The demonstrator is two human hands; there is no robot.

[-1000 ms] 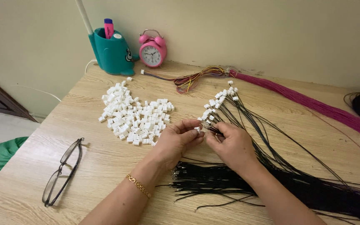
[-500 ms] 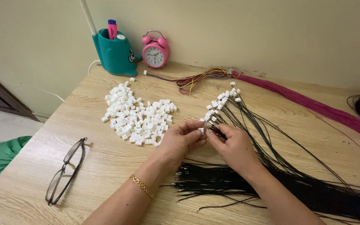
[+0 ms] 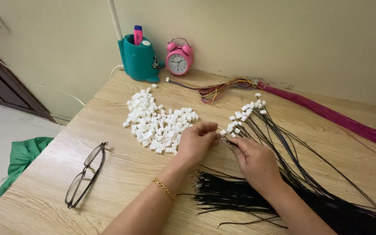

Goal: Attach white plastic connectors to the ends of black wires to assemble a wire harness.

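white connector (image 3: 223, 132) (seemingly) pinched between left hand (image 3: 195, 142) and right hand (image 3: 254, 159).

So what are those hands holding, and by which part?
Left hand pinches a small white connector in its fingertips; right hand grips a thin black wire near its tip.

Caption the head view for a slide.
Two hands, left hand and right hand, join a white connector to black wires.
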